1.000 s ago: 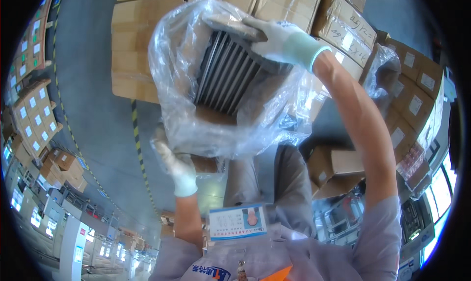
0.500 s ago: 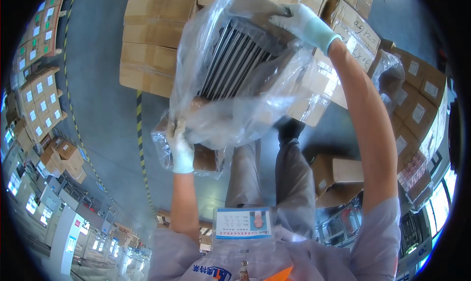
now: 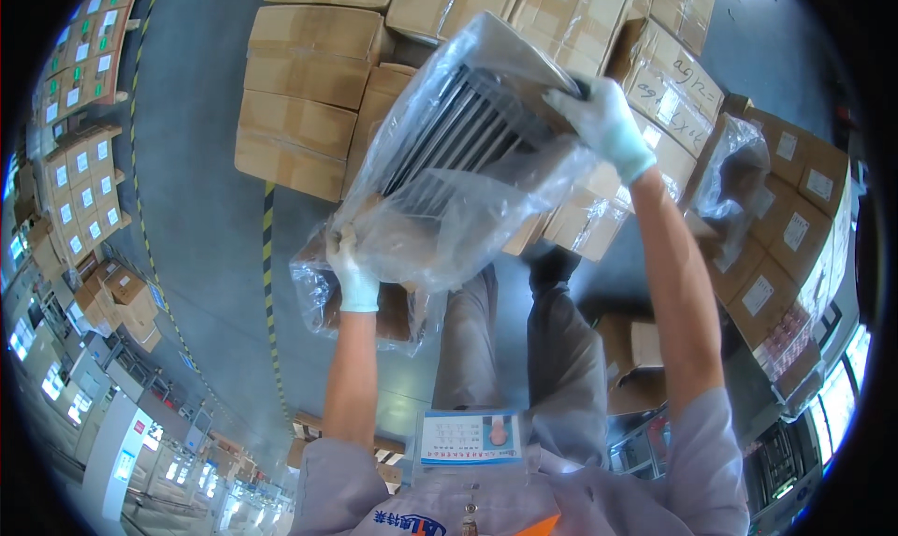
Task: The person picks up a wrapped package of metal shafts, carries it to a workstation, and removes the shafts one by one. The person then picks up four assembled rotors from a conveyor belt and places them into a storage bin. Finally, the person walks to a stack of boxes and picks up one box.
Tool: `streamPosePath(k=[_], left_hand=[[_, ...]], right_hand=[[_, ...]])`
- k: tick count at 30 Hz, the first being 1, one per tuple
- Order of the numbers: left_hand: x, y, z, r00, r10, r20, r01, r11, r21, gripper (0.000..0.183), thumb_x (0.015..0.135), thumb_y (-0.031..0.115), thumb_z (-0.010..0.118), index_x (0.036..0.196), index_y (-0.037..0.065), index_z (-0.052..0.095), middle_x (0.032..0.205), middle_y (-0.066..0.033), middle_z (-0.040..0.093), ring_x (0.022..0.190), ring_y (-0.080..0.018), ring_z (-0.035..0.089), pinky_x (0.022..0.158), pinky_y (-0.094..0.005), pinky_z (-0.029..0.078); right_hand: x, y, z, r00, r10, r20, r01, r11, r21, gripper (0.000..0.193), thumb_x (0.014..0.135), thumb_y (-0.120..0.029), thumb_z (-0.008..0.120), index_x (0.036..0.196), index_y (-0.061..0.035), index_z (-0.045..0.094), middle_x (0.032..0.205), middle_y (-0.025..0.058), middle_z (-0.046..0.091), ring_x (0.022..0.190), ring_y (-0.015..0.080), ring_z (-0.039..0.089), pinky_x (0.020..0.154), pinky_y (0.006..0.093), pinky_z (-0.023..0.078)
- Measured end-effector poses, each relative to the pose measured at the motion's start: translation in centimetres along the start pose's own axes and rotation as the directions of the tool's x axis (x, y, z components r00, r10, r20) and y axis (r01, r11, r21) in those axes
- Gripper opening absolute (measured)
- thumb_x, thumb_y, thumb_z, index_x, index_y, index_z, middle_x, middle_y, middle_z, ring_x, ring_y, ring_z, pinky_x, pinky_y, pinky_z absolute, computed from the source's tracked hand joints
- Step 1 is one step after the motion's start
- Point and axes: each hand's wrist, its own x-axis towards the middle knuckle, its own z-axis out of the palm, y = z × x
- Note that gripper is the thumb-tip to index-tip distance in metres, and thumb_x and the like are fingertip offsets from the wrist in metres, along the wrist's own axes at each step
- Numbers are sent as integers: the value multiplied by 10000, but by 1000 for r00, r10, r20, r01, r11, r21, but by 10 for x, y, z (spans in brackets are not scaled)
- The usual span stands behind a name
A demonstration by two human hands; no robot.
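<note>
Between my hands is an open brown carton lined with a clear plastic bag (image 3: pixel 440 220). Inside it several long, dark, shiny metal bars (image 3: pixel 456 124) lie side by side. My left hand (image 3: pixel 352 272), in a white glove, is closed on the plastic at the near left corner. At the far right corner my gloved right hand (image 3: pixel 606 124) grips the carton's rim, its thumb over the edge. The carton sits at a slant, and loose plastic covers its near part. Below my left hand shows a brown carton piece wrapped in clear plastic (image 3: pixel 379 316).
Taped brown cartons (image 3: pixel 313 96) are stacked ahead, left and right of the held one. More boxes (image 3: pixel 786 199) stand at the right, with loose plastic (image 3: pixel 739 162) beside them. An open carton (image 3: pixel 636 358) lies by my legs. Yellow-black floor tape (image 3: pixel 268 255) runs at the left.
The lined carton has come down and nearer, uncovering more of the boxes behind it. My right hand has shifted right and nearer with the rim; my left has moved slightly right.
</note>
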Motion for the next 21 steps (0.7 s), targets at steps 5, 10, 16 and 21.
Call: streamPosePath(k=[5,10,16,21], left_hand=[[25,45,37,980,180,85,-193,964,185,467,988,151,534,1406,-29,432,1272,-123,564,1122,-199,568,956,-330,479],[74,96,79,836,340,431,-540,649,536,407,987,144,530,1346,-50,517,1316,-94,572,1002,-133,591,865,-246,484],[74,118,184,666,8,746,-658,477,583,435,938,37,543,1372,61,527,851,-58,627,711,-96,514,663,-254,466],[73,123,207,437,-5,900,-883,190,430,438,918,7,490,1355,15,524,928,-84,635,776,-128,552,757,-251,477]], right_hand=[[-79,34,3,924,371,-92,-329,894,304,226,897,-163,671,998,38,679,695,24,589,681,59,496,610,293,487],[-202,56,50,818,549,-172,-328,692,643,205,896,-69,662,1067,41,689,950,38,685,807,94,603,764,282,516],[-292,42,132,605,796,-39,-232,223,947,296,892,-23,679,1182,4,632,1061,39,688,890,109,629,811,270,498],[-302,41,147,598,797,84,-299,125,946,289,911,-71,687,1187,-6,631,1061,20,681,910,90,608,838,258,485]])
